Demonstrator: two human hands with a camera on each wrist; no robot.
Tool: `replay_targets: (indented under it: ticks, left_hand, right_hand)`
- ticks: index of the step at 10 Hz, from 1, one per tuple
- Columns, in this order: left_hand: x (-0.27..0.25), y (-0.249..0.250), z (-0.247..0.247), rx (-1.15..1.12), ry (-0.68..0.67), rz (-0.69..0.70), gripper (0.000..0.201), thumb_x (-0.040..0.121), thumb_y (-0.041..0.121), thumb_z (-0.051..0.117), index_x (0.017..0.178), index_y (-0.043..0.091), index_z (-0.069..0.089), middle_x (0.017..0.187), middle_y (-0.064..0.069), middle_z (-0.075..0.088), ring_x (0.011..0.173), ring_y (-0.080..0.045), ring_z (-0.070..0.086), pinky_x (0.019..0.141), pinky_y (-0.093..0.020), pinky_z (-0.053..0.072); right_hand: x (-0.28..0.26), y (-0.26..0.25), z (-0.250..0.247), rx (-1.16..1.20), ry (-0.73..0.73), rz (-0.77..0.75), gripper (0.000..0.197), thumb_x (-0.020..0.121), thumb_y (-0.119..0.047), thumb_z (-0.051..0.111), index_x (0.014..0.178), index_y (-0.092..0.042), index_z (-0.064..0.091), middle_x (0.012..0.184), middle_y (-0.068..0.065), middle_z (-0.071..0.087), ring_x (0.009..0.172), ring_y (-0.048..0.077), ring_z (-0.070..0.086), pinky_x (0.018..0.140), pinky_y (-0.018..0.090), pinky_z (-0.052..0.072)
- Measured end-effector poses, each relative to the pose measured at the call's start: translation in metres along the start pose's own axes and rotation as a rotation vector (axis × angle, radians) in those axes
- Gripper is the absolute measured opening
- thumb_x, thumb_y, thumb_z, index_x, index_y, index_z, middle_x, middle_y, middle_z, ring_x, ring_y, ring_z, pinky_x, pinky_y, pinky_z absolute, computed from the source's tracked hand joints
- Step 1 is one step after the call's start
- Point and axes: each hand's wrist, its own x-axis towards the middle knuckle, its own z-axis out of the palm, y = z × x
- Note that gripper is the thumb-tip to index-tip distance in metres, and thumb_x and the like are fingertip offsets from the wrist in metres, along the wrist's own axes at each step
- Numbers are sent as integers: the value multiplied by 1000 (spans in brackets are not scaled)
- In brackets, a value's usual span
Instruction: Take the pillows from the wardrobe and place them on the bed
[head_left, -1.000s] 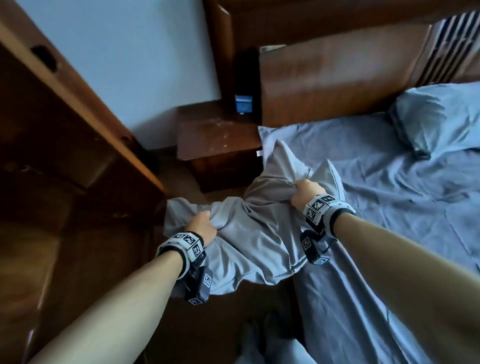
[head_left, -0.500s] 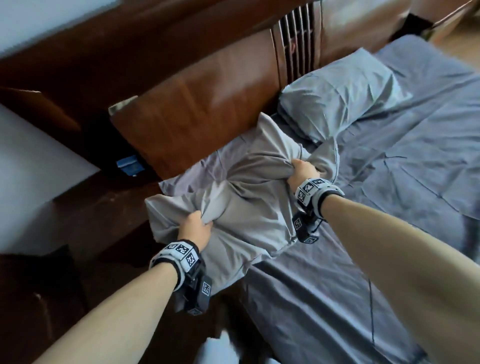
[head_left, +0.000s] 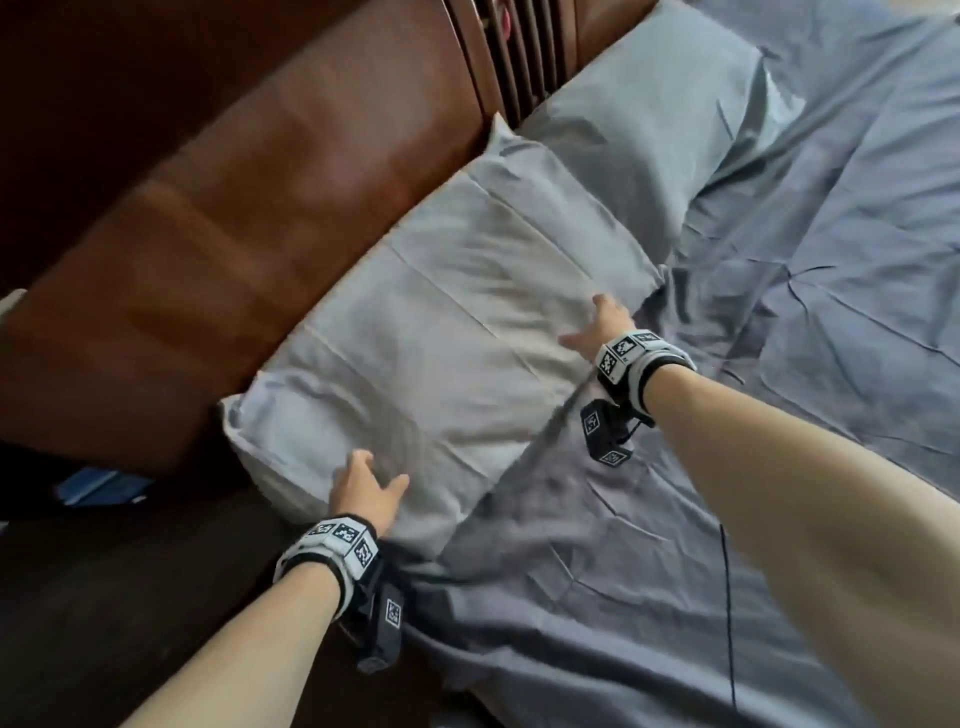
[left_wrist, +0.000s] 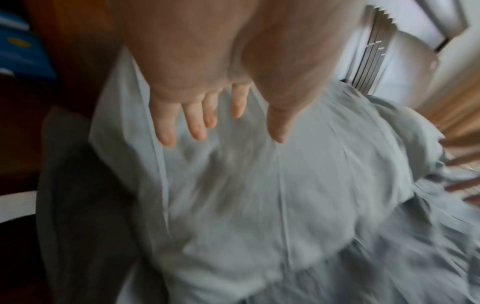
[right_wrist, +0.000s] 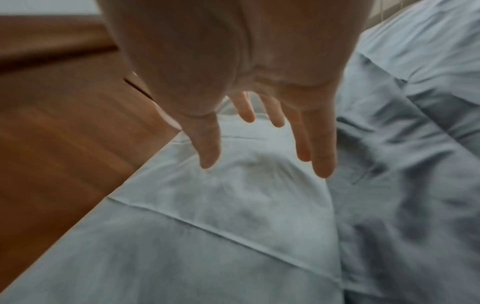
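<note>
A pale grey pillow (head_left: 447, 332) lies flat on the bed (head_left: 727, 519) against the wooden headboard (head_left: 249, 218). My left hand (head_left: 363, 488) hovers at the pillow's near left corner with fingers spread and straight, holding nothing; the left wrist view shows the left hand (left_wrist: 215, 117) just above the pillow (left_wrist: 259, 195). My right hand (head_left: 597, 327) is at the pillow's right end, fingers straight. The right wrist view has the right hand (right_wrist: 267, 144) open over the pillow (right_wrist: 221, 216). A second pillow (head_left: 649, 114) lies beyond, further along the headboard.
The grey-blue sheet (head_left: 831, 312) is wrinkled across the mattress to the right. A dark wooden nightstand (head_left: 130, 561) stands left of the bed, with a blue object (head_left: 98, 486) at its back. A slatted section of the headboard (head_left: 514, 47) rises behind the far pillow.
Both hands gripped the bunched pillow and carried it over the bed; now it lies flat by the headboard and both hands have let go, fingers spread.
</note>
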Motion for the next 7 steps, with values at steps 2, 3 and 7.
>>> replay_targets:
  ticks: [2, 3, 7]
  left_hand:
    - [89, -14, 21, -10, -126, -62, 105, 81, 49, 70, 156, 15, 6, 160, -19, 23, 147, -33, 26, 120, -40, 21]
    - [112, -17, 39, 6, -150, -25, 109, 78, 48, 73, 156, 13, 6, 158, -21, 27, 145, -35, 30, 119, -37, 24]
    - [112, -33, 34, 168, -199, 18, 79, 85, 44, 65, 148, 10, 32, 146, -20, 47, 135, -38, 44, 110, -40, 36]
  right_hand:
    - [35, 36, 88, -59, -166, 37, 90, 82, -49, 72, 152, -17, 25, 145, 20, 49, 132, 36, 49, 107, 40, 41]
    - [46, 35, 117, -41, -202, -14, 94, 84, -50, 69, 155, -16, 19, 154, 17, 39, 140, 32, 41, 114, 38, 33]
    - [29, 19, 139, -50, -231, -41, 84, 86, -54, 63, 152, -17, 27, 144, 15, 53, 130, 34, 52, 109, 42, 42]
